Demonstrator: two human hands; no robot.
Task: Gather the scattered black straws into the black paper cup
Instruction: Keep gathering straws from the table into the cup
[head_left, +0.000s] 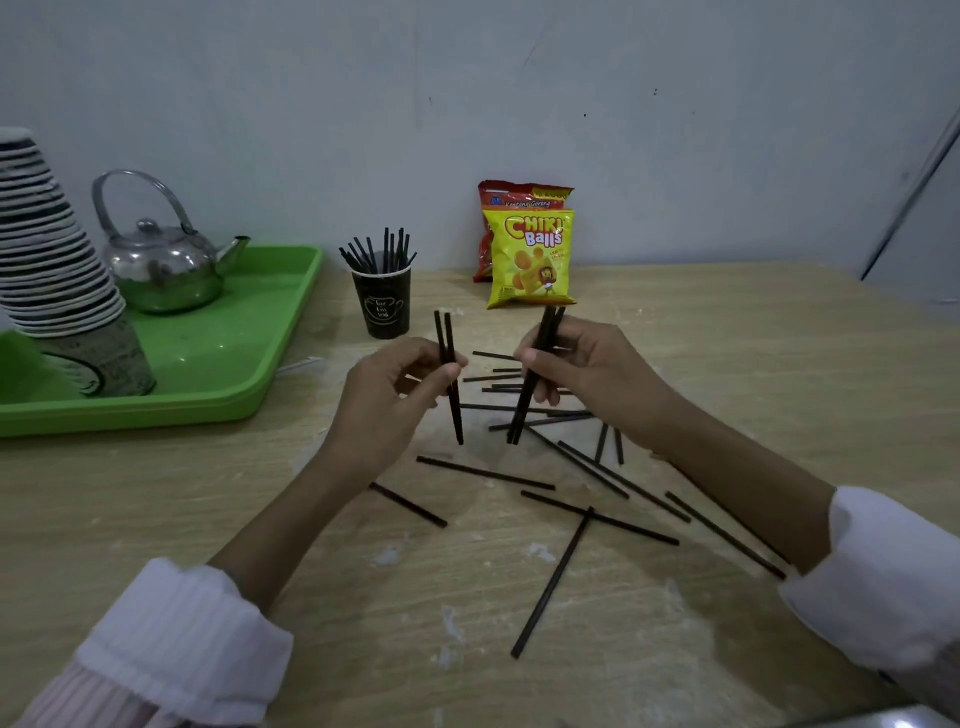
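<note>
Both forearms reaching forward over the wooden table (156, 493), bare from the wrists, pale sleeves (182, 623) bunched up near the elbows. Hands raised above the tabletop, side by side, near each other, not touching.

Left hand (395, 395): palm turned inward, fingers curled, thumb and fingertips pinching two black straws (441, 332) around mid-length. Pair held almost upright, side by side, lower tips pointing down at the table; contact with the surface impossible to tell.

Right hand (587, 374): fingers wrapped and thumb pressed on a small bundle of black straws (519, 415), exact count unclear. Bundle tilted, tops leaning right and away, bottoms angled down toward the left hand's pair. Two sets of straws apart, small gap between the lower ends.

Loose straws (485, 473) lying flat on the table under and in front of both hands, spread out at mixed angles, several crossing, a few running under the right forearm.

Black paper cup (382, 306) upright on the table beyond the left hand, just right of the green tray (249, 322), well apart from either hand. Cupped straws (387, 249) standing inside, fanned out above the rim.

On the tray: steel kettle (161, 260) with handle up, spout toward the cup; tall stack of upside-down paper cups (47, 234) at far left.

Yellow Chiki Balls bag (530, 260) leaning against the wall behind the right hand, red snack bag (519, 195) directly behind it.
</note>
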